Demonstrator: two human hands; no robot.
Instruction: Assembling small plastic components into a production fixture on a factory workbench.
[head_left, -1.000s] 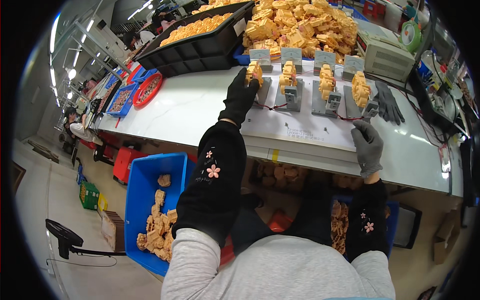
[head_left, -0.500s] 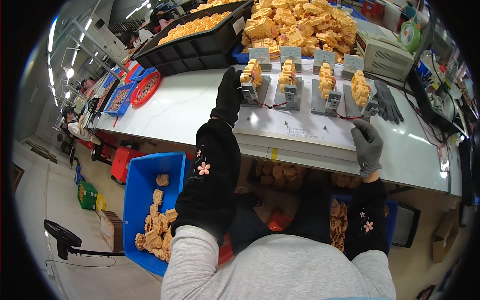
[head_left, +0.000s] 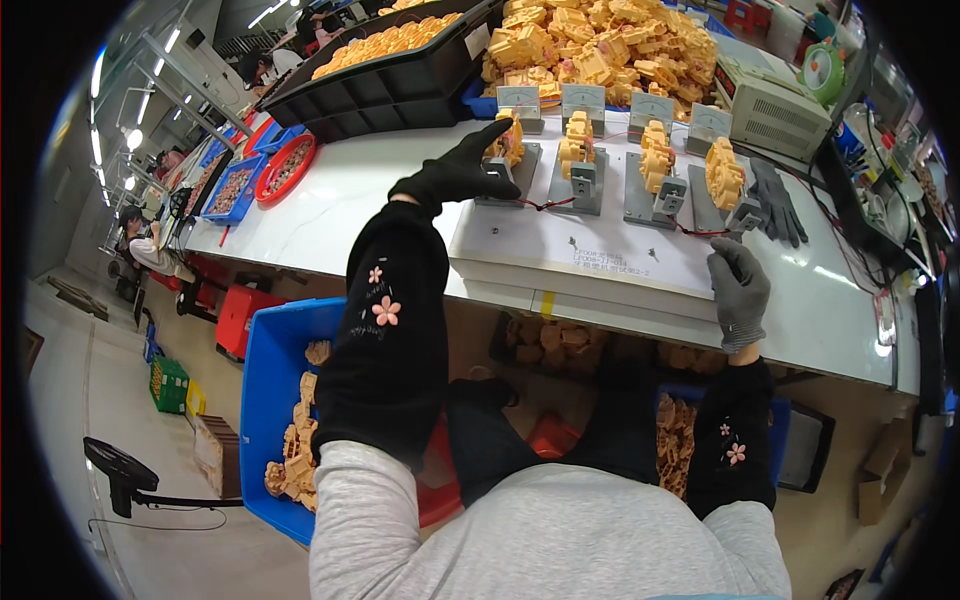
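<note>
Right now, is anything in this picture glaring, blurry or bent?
In the head view, glare streaks the right end of the table; at the head view's left, lamps burn out to white, and their row curves along the dark rim; also in the head view, the far worker looks soft, and the left hand, gloved in black, shows little detail.

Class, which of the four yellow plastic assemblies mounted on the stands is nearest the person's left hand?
The leftmost yellow plastic assembly, partly hidden by the black-gloved left hand; the other three stand farther right, clear of that hand.
</note>
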